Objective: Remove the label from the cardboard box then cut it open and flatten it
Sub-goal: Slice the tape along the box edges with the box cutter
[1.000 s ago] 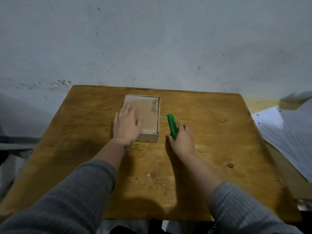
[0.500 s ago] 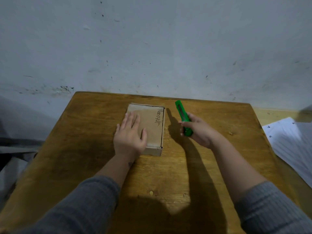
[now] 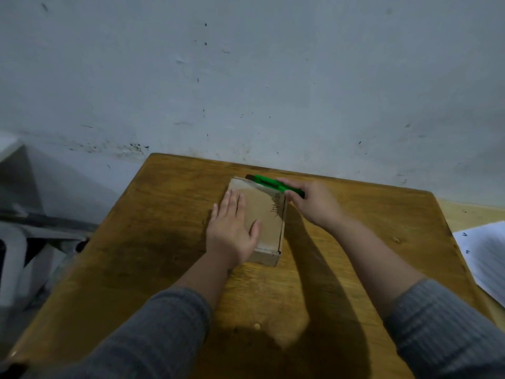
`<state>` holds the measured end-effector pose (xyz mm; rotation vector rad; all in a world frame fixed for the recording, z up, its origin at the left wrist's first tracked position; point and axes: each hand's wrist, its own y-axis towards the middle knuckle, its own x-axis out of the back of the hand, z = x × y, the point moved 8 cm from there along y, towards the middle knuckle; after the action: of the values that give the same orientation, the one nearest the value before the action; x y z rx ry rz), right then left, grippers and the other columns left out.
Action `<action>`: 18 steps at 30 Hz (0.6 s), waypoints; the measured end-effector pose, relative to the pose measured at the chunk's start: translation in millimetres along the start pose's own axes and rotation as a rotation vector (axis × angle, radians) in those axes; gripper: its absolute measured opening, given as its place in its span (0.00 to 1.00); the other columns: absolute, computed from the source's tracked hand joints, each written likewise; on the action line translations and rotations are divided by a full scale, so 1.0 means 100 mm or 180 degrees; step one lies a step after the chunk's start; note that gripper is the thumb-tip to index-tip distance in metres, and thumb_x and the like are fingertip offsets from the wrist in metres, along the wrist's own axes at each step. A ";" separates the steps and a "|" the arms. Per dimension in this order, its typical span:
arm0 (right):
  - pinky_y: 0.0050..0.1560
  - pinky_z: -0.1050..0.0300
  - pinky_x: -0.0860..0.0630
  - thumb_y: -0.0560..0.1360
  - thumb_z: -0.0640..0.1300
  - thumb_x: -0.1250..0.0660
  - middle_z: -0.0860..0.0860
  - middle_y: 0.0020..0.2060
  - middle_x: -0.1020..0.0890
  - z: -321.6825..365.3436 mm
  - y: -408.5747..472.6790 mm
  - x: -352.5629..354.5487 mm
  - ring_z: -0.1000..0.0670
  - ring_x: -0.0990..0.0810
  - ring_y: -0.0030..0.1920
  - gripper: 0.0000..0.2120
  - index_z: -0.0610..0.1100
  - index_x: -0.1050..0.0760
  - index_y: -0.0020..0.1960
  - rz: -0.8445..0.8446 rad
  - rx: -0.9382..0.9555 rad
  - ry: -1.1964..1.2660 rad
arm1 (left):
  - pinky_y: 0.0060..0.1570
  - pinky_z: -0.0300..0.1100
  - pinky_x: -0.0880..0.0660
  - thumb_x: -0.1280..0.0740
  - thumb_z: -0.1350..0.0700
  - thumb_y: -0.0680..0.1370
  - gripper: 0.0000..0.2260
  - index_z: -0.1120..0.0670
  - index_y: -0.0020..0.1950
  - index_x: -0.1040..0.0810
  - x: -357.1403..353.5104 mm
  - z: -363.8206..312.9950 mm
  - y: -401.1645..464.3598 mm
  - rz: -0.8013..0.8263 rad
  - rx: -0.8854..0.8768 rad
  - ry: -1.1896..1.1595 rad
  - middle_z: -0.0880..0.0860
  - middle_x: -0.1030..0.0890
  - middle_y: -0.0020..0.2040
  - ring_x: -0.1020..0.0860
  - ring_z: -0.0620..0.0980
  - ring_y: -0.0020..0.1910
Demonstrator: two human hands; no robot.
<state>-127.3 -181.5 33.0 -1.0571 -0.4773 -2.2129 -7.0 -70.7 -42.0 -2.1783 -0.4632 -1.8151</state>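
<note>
Box pinned flat, cutter laid along its far edge

Left of the cardboard box [image 3: 266, 214], off the wooden table [image 3: 164, 228], pale furniture [image 3: 16, 214] stands blurred; the left hand [image 3: 232, 231] presses open-palmed, fingers spread, on the box's left half, hiding that part of the lid, beside handwriting along the box's right edge; the right hand [image 3: 314, 202] is clamped on a green box cutter [image 3: 270, 183] lying across the box's far edge; white paper [image 3: 483, 258] lies well right of the box
</note>
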 end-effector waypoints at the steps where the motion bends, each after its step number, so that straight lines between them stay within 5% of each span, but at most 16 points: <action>1: 0.35 0.76 0.34 0.78 0.45 0.38 0.52 0.61 0.21 0.05 0.06 -0.02 0.57 0.21 0.43 0.17 0.54 0.29 0.67 0.0017 0.0138 -0.0156 | 0.75 0.50 0.58 0.58 0.38 0.79 0.33 0.56 0.78 0.57 0.00 0.00 0.00 -0.0032 -0.0005 -0.0007 0.55 0.57 0.79 0.59 0.50 0.77; 9: 0.26 0.62 0.35 0.78 0.45 0.38 0.47 0.52 0.16 0.13 0.33 -0.05 0.55 0.28 0.26 0.17 0.55 0.27 0.65 0.0085 0.0391 -0.0872 | 0.75 0.50 0.59 0.56 0.39 0.79 0.33 0.56 0.78 0.58 0.00 0.00 -0.01 -0.0051 0.0037 -0.0049 0.54 0.57 0.79 0.60 0.49 0.77; 18: 0.27 0.59 0.38 0.78 0.46 0.39 0.46 0.45 0.16 0.25 0.40 -0.09 0.56 0.34 0.26 0.17 0.55 0.28 0.66 0.0163 0.0469 -0.1249 | 0.76 0.51 0.58 0.56 0.39 0.79 0.33 0.56 0.78 0.58 0.00 -0.01 -0.01 0.0036 0.0076 -0.0039 0.54 0.58 0.79 0.61 0.49 0.77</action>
<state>-81.8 -193.5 43.8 -1.4099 -0.7605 -1.8941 -8.1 -69.9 -41.6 -2.1729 -0.4718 -1.7823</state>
